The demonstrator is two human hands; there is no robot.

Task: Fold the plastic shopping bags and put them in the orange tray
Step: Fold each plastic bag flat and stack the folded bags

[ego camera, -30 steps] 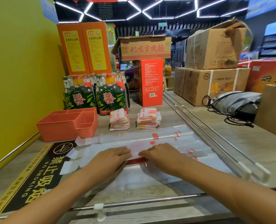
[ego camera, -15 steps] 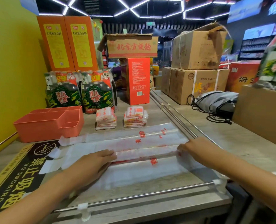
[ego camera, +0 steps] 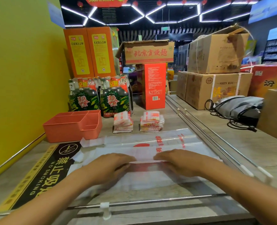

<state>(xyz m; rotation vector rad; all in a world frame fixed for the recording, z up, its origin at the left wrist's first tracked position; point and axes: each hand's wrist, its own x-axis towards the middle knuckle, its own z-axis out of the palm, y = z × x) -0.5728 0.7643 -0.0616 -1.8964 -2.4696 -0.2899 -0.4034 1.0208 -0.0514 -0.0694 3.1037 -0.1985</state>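
Orange tray (ego camera: 66, 127) sits on the counter (ego camera: 231, 143), just left of and behind the see-through plastic bag (ego camera: 150, 174) with red print. Left hand (ego camera: 108, 164) lies flat on the bag's left part, fingers straight. Right hand (ego camera: 181, 161) lies flat on its right part. Behind the bag sit two stacks of folded bags (ego camera: 151, 121).

Left hand (ego camera: 108, 166) and right hand (ego camera: 181, 161) flat on clear plastic bag (ego camera: 150, 176), orange tray (ego camera: 72, 127) beyond.
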